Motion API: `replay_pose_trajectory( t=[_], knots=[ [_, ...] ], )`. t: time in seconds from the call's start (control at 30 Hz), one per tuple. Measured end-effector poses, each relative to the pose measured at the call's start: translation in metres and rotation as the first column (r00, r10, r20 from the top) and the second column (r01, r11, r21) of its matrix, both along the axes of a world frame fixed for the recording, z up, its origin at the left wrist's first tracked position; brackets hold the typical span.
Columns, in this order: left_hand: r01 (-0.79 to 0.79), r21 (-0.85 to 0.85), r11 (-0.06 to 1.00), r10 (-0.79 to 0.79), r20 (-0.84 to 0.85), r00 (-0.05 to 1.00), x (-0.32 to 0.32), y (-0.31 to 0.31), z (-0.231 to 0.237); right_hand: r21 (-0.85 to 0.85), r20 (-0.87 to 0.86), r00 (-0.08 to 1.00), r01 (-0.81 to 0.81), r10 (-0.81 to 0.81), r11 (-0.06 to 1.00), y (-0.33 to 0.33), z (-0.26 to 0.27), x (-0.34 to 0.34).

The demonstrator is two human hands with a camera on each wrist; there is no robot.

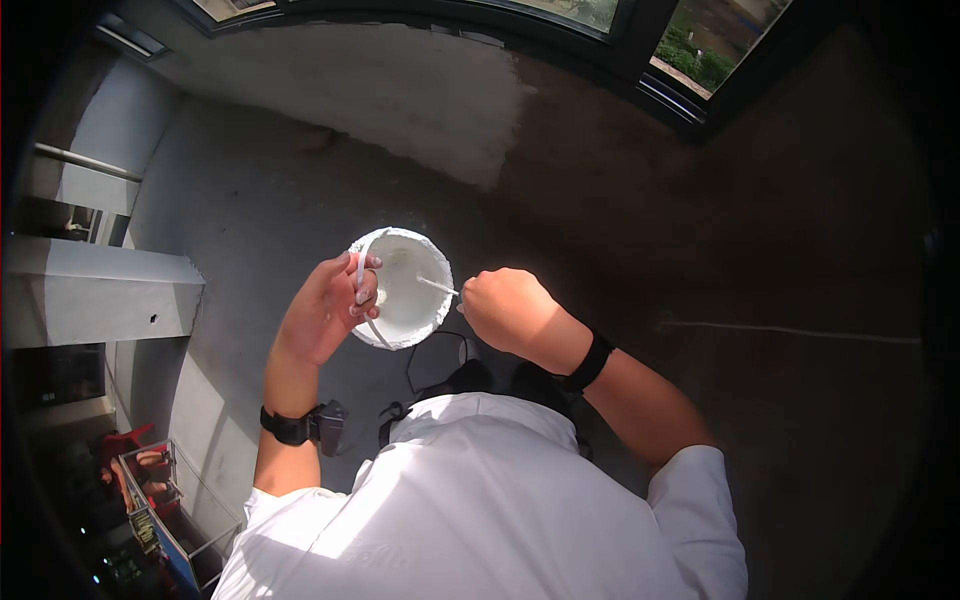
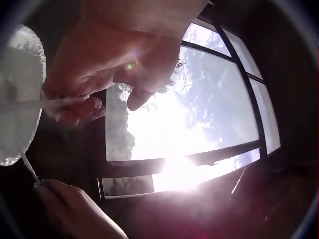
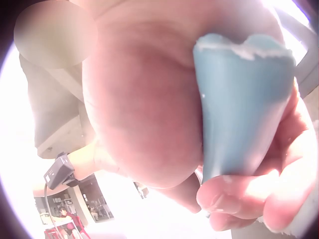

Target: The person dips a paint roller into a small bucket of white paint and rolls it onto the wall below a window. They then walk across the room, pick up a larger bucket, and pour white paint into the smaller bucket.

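Note:
A white bucket (image 1: 437,262) with a rough, crusted rim and pale coating inside hangs in front of the person's body. My left hand (image 1: 325,308) holds its white bail handle (image 1: 363,262) with curled fingers at the bucket's left side. In the left wrist view, that handle (image 2: 35,104) runs into the curled fingers. My right hand (image 1: 515,312) grips a tool by its blue handle (image 3: 239,104), which has white residue along its flared end. The tool's thin, whitish shaft (image 1: 437,286) reaches over the rim into the bucket. Its working end is not distinct.
Dark-framed windows (image 1: 700,50) stand ahead, with strong sunlight in the left wrist view. The wall below is partly pale-coated (image 1: 430,100), partly dark. A black cord (image 1: 412,365) hangs near the bucket. In the right wrist view, a seated person (image 3: 70,219) is in the background.

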State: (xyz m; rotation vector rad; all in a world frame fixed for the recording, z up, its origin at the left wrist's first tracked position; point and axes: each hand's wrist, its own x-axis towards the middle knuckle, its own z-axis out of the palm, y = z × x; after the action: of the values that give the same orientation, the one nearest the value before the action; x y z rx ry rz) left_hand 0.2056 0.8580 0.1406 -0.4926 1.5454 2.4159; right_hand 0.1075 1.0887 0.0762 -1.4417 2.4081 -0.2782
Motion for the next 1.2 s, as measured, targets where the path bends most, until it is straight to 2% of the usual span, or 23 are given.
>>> replay_pose_trajectory(
  t=[0.1, 0.13, 0.23, 0.33, 0.43, 0.53, 0.57, 0.7, 0.73, 0.83, 0.9, 0.97, 1.17, 1.2],
  knots=[
    [-0.063, -0.066, 0.996, 0.063, -0.008, 0.998, 0.01, 0.004, 0.0, 0.027, -0.031, 0.999, -0.038, 0.039, 0.999, -0.022, 0.001, 0.005],
    [-0.084, -0.082, 0.993, 0.083, -0.011, 0.996, 0.014, 0.004, -0.001, 0.134, -0.032, 0.997, -0.06, 0.065, 0.989, -0.028, 0.01, 0.008],
    [-0.131, -0.122, 0.984, 0.128, -0.03, 0.991, 0.021, -0.001, -0.01, 0.189, -0.089, 0.994, -0.052, 0.07, 0.981, -0.04, 0.018, 0.019],
    [-0.147, -0.164, 0.975, 0.141, -0.05, 0.989, 0.023, -0.007, -0.02, 0.385, -0.067, 0.995, -0.047, 0.079, 0.922, -0.055, 0.025, 0.026],
    [-0.145, -0.132, 0.981, 0.137, -0.064, 0.988, 0.027, -0.009, -0.032, 0.426, -0.11, 0.983, -0.084, 0.144, 0.901, -0.045, 0.049, 0.034],
    [-0.119, -0.038, 0.992, 0.116, -0.063, 0.991, 0.025, -0.006, -0.035, 0.347, -0.123, 0.991, -0.005, 0.051, 0.938, -0.016, 0.063, 0.037],
    [-0.119, -0.002, 0.993, 0.118, -0.051, 0.992, 0.027, -0.004, -0.035, 0.394, -0.098, 0.995, 0.062, -0.025, 0.917, -0.009, 0.064, 0.039],
    [-0.08, 0.101, 0.992, 0.088, -0.076, 0.993, 0.027, 0.008, -0.042, 0.146, -0.118, 0.971, 0.226, -0.21, 0.963, 0.048, 0.046, 0.058],
    [-0.075, 0.13, 0.989, 0.085, -0.076, 0.993, 0.027, 0.01, -0.044, 0.244, -0.024, 0.963, 0.266, -0.268, 0.933, 0.055, 0.044, 0.062],
    [-0.073, 0.186, 0.98, 0.083, -0.05, 0.995, 0.028, 0.021, -0.053, 0.031, 0.049, 0.942, 0.33, -0.331, 0.943, 0.083, 0.004, 0.085],
    [-0.057, 0.185, 0.981, 0.061, -0.014, 0.998, 0.026, 0.024, -0.054, -0.034, 0.113, 0.915, 0.394, -0.388, 0.919, 0.081, -0.011, 0.102],
    [-0.026, 0.174, 0.984, 0.03, -0.018, 0.999, 0.025, 0.022, -0.056, -0.01, 0.132, 0.898, 0.424, -0.419, 0.906, 0.068, -0.018, 0.113],
    [0.057, 0.036, 0.998, -0.056, -0.017, 0.998, 0.025, 0.019, -0.062, 0.091, 0.037, 0.931, 0.359, -0.364, 0.929, 0.019, -0.015, 0.102],
    [0.065, 0.011, 0.998, -0.064, -0.015, 0.998, 0.026, 0.018, -0.063, -0.019, -0.015, 0.934, 0.356, -0.356, 0.934, 0.013, -0.021, 0.099]
  ],
)
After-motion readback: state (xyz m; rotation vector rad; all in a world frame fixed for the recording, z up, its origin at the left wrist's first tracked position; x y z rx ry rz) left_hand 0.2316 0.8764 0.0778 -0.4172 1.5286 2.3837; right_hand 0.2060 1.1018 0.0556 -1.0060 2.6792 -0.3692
